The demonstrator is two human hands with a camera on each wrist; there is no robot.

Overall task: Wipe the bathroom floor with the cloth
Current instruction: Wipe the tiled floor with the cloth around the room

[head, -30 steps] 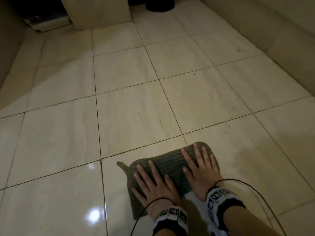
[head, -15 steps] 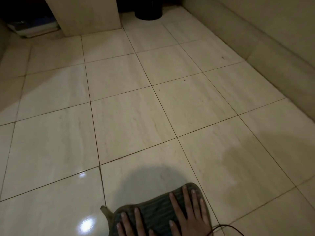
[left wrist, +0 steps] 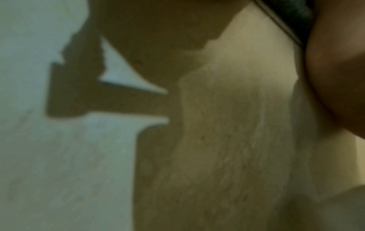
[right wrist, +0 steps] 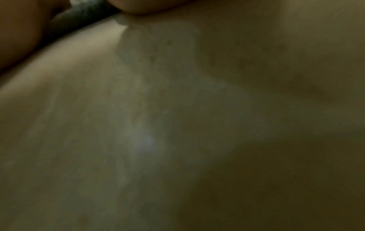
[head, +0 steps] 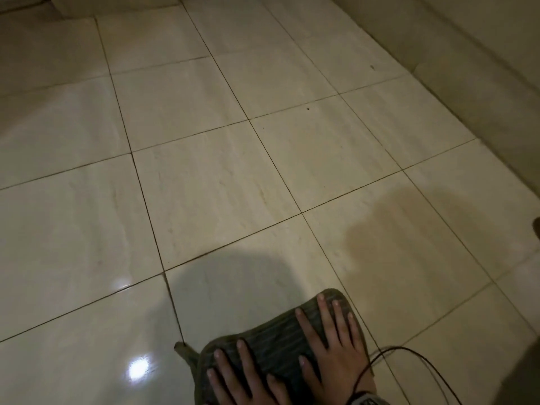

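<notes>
1. Down at the near edge of the head view, a dark ribbed cloth (head: 277, 343) lies flat on the tiled floor (head: 219, 185).
2. Both hands press it with straight, spread fingers: the left hand (head: 242, 378) on its near-left part, the right hand (head: 333, 349) on its right part, fingertips close to the cloth's far edge.
3. One small corner of the cloth (head: 182, 347) pokes out left, touching a grout line.
4. Ahead and to the left, bare tiles run wide and open.
5. To the right, a low tiled wall (head: 482, 83) bounds the floor.
6. A thin black cable (head: 409, 350) loops on the floor just right of the right hand.
7. Both wrist views are blurred, showing only pale floor.
</notes>
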